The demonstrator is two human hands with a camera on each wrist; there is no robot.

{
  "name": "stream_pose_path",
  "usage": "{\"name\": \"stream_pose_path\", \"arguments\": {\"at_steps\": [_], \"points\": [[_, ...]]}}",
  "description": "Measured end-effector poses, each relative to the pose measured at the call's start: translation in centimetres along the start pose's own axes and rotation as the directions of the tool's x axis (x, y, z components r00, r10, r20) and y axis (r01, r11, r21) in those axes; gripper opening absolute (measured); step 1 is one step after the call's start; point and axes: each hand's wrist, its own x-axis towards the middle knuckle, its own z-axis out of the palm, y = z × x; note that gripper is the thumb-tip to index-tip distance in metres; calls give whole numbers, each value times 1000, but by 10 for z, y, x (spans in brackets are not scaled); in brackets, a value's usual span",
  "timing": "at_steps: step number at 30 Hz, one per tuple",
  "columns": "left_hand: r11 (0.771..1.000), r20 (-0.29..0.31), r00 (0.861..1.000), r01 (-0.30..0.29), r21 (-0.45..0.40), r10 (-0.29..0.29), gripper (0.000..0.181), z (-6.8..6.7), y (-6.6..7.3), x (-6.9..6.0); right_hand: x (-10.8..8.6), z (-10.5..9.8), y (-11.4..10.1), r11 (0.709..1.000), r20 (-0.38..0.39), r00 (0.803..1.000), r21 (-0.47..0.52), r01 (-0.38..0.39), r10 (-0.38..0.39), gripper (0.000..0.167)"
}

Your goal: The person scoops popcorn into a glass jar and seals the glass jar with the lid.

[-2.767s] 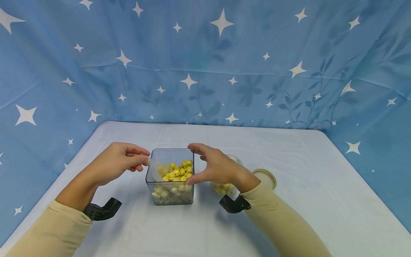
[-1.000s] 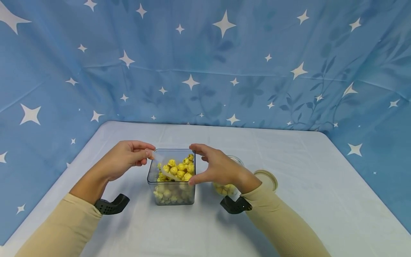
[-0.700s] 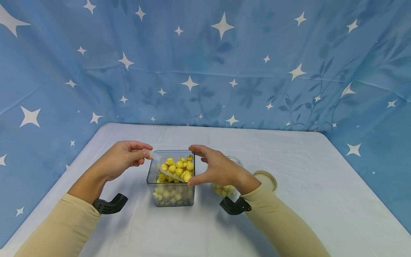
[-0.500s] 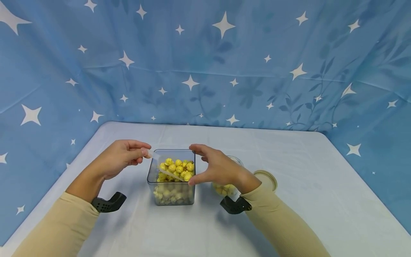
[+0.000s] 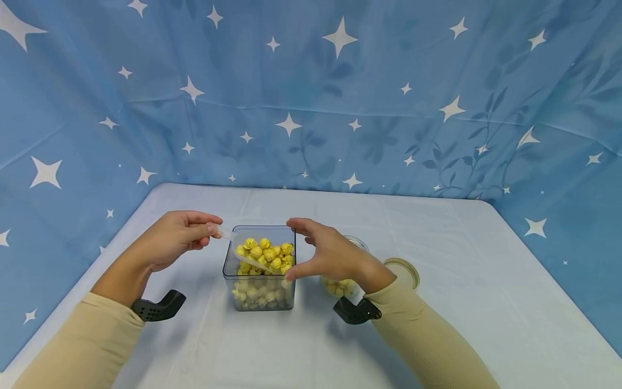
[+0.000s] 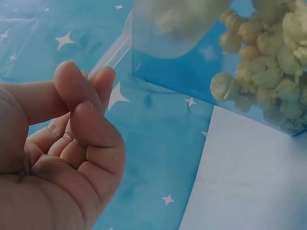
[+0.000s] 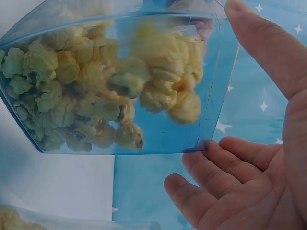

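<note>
My left hand (image 5: 172, 240) pinches the handle of a translucent white scoop (image 5: 225, 233) between thumb and fingers. The scoop's bowl dips into yellow popcorn (image 5: 256, 252) inside a clear square container (image 5: 259, 277). In the left wrist view, the rounded scoop bowl (image 6: 168, 40) shows blurred popcorn through the container wall. Across the container's right side, my right hand (image 5: 330, 248) holds the rim, thumb at the near corner and forefinger at the far corner. In the right wrist view its other fingers (image 7: 201, 175) extend by the container's lower corner.
Partly behind the right hand and wrist stands a round glass jar (image 5: 357, 242) with popcorn in it. A gold-rimmed round lid (image 5: 410, 270) lies to its right. All rest on a white-covered table (image 5: 486, 292), with a blue starry cloth (image 5: 311, 81) behind.
Over the last second my left hand has drawn slightly left, pulling the scoop along, and the popcorn in the scoop has shifted left. The right hand and container have stayed put.
</note>
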Motion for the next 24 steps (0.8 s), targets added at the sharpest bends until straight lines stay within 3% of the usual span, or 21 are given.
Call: {"name": "stream_pose_path", "arguments": {"at_steps": [24], "points": [[994,44,999,-22,-107,27,43,10,-5,1,-1,1,-1,1000,-3,1000,6,14,-14,96]]}}
